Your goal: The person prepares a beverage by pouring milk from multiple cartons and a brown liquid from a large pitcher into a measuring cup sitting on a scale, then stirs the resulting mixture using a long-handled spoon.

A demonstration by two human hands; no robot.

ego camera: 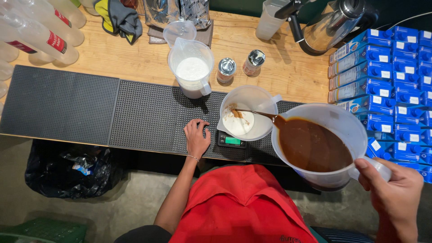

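Right hand grips the handle of a plastic jug, tilted so brown liquid streams into a bowl.
Bowl sits on a small scale at the front edge of the black mat. Left hand lies flat on the mat beside the scale, fingers spread, holding nothing. Judgement: keep the stream thin and the tilt steady, reading the scale throughout.
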